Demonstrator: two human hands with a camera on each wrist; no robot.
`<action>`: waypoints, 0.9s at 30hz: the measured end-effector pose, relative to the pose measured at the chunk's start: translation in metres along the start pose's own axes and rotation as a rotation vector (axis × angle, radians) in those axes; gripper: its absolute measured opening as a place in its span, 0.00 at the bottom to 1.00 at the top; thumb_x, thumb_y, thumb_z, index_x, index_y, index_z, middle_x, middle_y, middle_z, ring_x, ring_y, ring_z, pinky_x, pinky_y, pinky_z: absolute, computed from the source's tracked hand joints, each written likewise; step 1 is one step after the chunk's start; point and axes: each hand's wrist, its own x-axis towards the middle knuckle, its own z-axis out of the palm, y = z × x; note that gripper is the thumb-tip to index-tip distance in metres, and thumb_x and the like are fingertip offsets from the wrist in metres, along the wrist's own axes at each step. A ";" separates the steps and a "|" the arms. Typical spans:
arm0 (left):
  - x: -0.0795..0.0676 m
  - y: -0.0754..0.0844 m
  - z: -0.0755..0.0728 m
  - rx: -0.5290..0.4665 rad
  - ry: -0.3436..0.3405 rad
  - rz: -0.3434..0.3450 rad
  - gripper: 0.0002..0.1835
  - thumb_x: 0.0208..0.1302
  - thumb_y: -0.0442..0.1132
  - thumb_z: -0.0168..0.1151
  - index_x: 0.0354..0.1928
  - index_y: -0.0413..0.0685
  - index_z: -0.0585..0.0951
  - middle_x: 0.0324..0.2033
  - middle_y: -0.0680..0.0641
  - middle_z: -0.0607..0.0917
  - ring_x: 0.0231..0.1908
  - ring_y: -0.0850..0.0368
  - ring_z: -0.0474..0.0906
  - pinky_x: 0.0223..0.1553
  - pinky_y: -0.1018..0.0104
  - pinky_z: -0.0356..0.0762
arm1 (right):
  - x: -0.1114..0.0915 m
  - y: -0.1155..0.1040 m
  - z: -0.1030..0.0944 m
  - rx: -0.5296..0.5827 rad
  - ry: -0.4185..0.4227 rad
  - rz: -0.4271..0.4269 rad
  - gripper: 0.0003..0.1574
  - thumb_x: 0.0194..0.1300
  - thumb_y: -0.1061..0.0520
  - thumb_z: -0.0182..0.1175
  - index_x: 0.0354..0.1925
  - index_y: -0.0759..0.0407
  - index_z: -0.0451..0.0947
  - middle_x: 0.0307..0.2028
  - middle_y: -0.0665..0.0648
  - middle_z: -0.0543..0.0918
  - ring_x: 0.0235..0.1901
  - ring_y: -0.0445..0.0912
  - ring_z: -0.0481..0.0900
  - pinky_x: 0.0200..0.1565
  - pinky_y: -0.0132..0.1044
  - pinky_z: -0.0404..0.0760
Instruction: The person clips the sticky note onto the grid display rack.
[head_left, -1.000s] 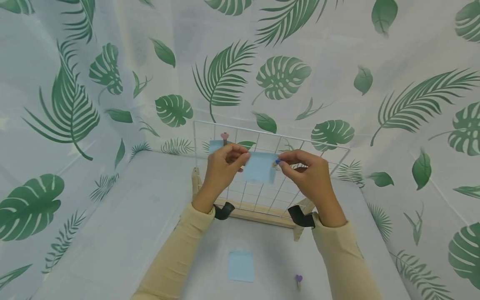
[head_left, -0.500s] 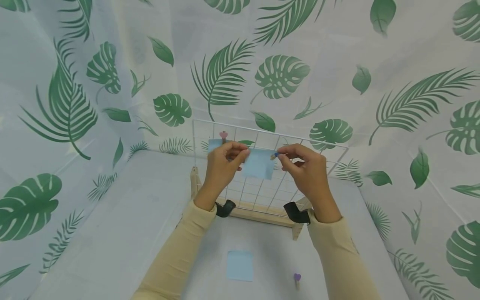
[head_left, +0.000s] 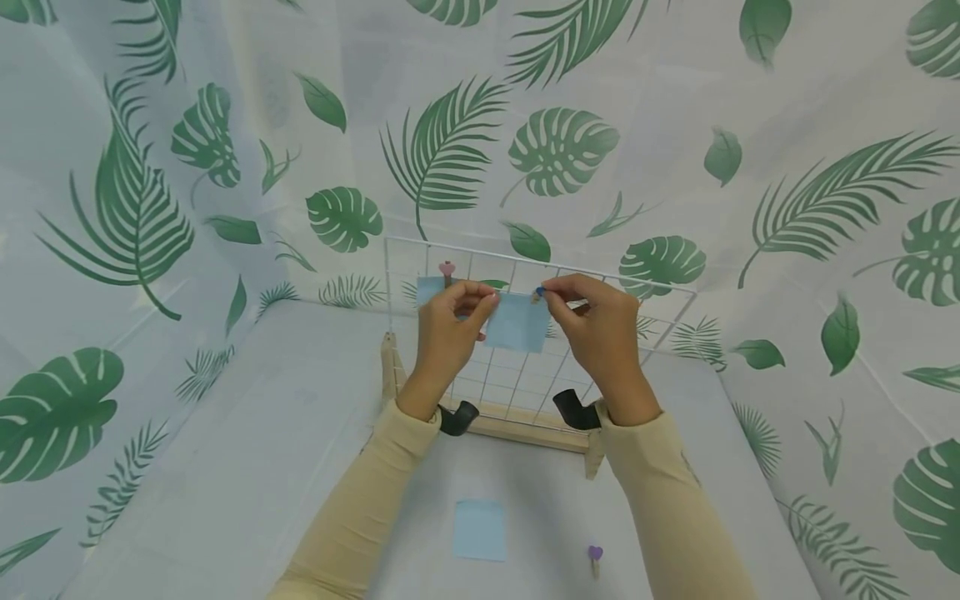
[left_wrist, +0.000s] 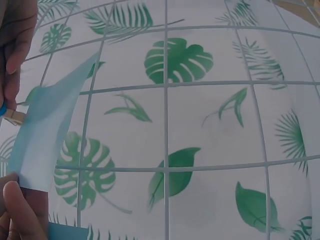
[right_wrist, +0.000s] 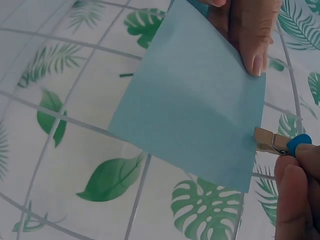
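A light blue square of paper is held up in front of the white wire grid. My left hand pinches its upper left corner between thumb and fingers. With thumb and forefinger, my right hand pinches a small wooden clothespin by its end, which bears a blue ornament. The clothespin's tip meets the paper's top edge near the right corner. Whether it also grips a grid wire cannot be told. Behind my left hand, another blue paper hangs from a clothespin with a pink heart.
The grid stands in a wooden base on a white surface. Nearer to me lie another blue paper square and a clothespin with a purple heart. A leaf-patterned sheet hangs behind and at both sides.
My right hand has moved left and slightly up, carrying the clothespin from the paper's right side to its top edge. The paper has risen slightly; my left hand keeps its pinch.
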 end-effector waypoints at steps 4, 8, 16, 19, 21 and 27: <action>-0.001 0.000 0.000 -0.022 0.002 -0.003 0.09 0.77 0.37 0.69 0.46 0.36 0.87 0.39 0.39 0.91 0.39 0.45 0.90 0.28 0.68 0.88 | 0.008 -0.005 0.001 -0.055 -0.060 -0.011 0.04 0.69 0.72 0.69 0.40 0.71 0.90 0.36 0.66 0.92 0.34 0.59 0.92 0.36 0.48 0.93; -0.001 0.001 0.001 -0.039 0.019 -0.009 0.09 0.77 0.37 0.69 0.46 0.36 0.87 0.41 0.40 0.91 0.40 0.46 0.90 0.28 0.69 0.88 | 0.014 -0.008 0.002 -0.099 -0.106 -0.014 0.03 0.70 0.71 0.69 0.41 0.71 0.90 0.35 0.66 0.92 0.33 0.60 0.92 0.37 0.55 0.92; -0.002 -0.001 0.007 0.010 0.064 0.039 0.08 0.76 0.37 0.70 0.47 0.36 0.87 0.41 0.41 0.92 0.40 0.46 0.90 0.27 0.69 0.88 | 0.014 -0.014 0.006 -0.155 -0.110 0.019 0.05 0.69 0.70 0.70 0.43 0.72 0.90 0.36 0.67 0.92 0.33 0.61 0.92 0.36 0.56 0.91; -0.004 -0.003 0.007 0.046 0.078 0.092 0.08 0.75 0.35 0.71 0.47 0.37 0.87 0.39 0.41 0.93 0.38 0.46 0.91 0.27 0.69 0.88 | 0.012 -0.014 0.008 -0.247 -0.056 -0.006 0.05 0.69 0.68 0.73 0.39 0.73 0.87 0.32 0.67 0.91 0.28 0.60 0.91 0.32 0.54 0.89; -0.005 -0.004 0.007 0.069 0.091 0.139 0.07 0.74 0.34 0.72 0.46 0.36 0.87 0.38 0.40 0.93 0.36 0.45 0.92 0.27 0.68 0.88 | 0.010 -0.012 0.009 -0.308 -0.009 -0.027 0.10 0.67 0.66 0.75 0.34 0.72 0.84 0.27 0.67 0.90 0.23 0.59 0.87 0.26 0.52 0.85; -0.009 -0.009 0.004 0.122 0.138 0.242 0.07 0.69 0.32 0.76 0.43 0.36 0.88 0.37 0.41 0.93 0.35 0.47 0.93 0.35 0.60 0.92 | 0.004 -0.004 0.011 -0.318 0.057 -0.055 0.16 0.65 0.64 0.77 0.27 0.70 0.79 0.19 0.65 0.85 0.16 0.57 0.80 0.20 0.48 0.76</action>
